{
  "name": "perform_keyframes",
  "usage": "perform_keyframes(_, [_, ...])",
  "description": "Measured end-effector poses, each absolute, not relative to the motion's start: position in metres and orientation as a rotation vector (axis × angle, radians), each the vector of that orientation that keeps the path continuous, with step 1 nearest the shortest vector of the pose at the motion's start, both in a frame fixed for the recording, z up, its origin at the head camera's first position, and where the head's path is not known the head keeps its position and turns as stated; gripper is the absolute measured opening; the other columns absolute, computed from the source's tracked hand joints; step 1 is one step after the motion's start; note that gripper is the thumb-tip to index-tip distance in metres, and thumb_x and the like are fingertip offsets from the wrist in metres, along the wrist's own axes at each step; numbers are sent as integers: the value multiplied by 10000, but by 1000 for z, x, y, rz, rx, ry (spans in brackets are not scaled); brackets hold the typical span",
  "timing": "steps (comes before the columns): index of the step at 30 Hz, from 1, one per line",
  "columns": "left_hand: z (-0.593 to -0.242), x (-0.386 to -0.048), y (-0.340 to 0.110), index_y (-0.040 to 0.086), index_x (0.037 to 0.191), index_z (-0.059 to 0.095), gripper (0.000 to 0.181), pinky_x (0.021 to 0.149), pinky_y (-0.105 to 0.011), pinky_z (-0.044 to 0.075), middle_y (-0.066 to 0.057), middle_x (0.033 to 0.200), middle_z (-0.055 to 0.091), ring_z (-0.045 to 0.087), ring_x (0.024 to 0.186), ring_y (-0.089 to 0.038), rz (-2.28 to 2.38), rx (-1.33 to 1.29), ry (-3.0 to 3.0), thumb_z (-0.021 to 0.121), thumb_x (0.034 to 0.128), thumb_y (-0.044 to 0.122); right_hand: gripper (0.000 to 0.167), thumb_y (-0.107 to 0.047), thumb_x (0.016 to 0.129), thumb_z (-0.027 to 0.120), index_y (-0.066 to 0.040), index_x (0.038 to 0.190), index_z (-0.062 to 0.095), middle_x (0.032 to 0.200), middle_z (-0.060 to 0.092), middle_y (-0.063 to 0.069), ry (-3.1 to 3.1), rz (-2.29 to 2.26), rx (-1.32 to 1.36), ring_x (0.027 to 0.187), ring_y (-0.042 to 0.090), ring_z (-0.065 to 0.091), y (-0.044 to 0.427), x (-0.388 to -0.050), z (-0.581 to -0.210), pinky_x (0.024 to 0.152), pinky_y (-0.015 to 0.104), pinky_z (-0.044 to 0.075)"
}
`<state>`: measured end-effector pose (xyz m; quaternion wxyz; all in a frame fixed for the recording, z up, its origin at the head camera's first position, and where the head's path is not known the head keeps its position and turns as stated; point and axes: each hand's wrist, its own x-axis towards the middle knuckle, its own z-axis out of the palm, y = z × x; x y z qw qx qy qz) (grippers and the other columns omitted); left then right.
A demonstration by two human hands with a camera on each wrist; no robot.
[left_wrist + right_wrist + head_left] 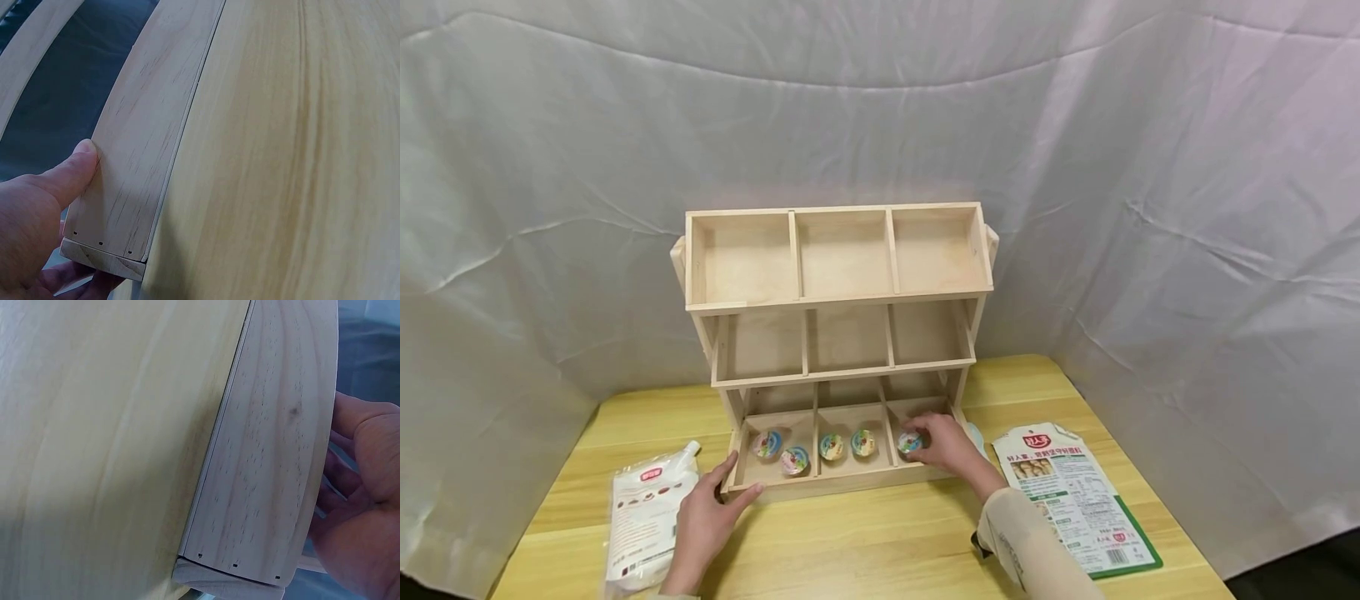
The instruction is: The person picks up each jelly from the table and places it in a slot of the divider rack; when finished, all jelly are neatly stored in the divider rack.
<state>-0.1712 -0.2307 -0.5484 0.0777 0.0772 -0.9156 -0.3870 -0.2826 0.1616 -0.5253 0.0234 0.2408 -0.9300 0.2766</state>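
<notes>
A three-tier wooden rack (838, 296) stands on the table, each tier split into three compartments. My left hand (706, 518) holds the left front corner of the bottom tier; in the left wrist view its thumb (80, 159) lies at the front board's upper edge and other fingers are around the corner. In the bottom right compartment my right hand (949, 446) pinches a small jelly cup (909, 442) with a colourful lid. That cup is hidden behind the front board in the right wrist view. Two jelly cups (794, 461) lie bottom left, and two more (863, 443) bottom middle.
A white spouted pouch (651, 517) lies on the table (850, 550) left of the rack. A flat printed packet (1075, 496) with a green edge lies to the right. Something pale (976, 437) shows behind my right hand. Grey cloth (850, 125) hangs around the table.
</notes>
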Motion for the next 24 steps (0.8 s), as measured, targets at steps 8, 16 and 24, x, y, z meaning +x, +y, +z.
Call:
perform_keyframes(8, [-548, -171, -230, 124, 1566, 457, 842, 1045, -669, 457, -293, 1524, 494, 538, 1328, -509, -1161, 233, -2754, 754, 906, 556, 453, -179, 786, 918, -70, 1196, 760, 1111, 741, 85, -2849, 857, 726, 972, 255, 687, 163, -277, -521, 866, 444, 583])
perform_keyframes(16, [-547, -171, -230, 124, 1564, 459, 843, 1056, -670, 451, -295, 1526, 489, 533, 1336, -506, -1162, 239, -2757, 757, 904, 554, 468, -216, 849, 864, -83, 1275, 725, 1325, 672, 180, -2805, 971, 621, 1236, 410, 615, 169, -261, -519, 1071, 607, 479])
perform_keyframes(24, [-550, -172, -231, 121, 1571, 449, 847, 1045, -679, 452, -308, 1521, 490, 526, 1331, -521, -1162, 231, -2758, 754, 908, 550, 466, -175, 869, 842, -69, 1302, 705, 1326, 648, 153, -2714, 1029, 475, 1227, 382, 602, 177, -243, -529, 1050, 591, 495])
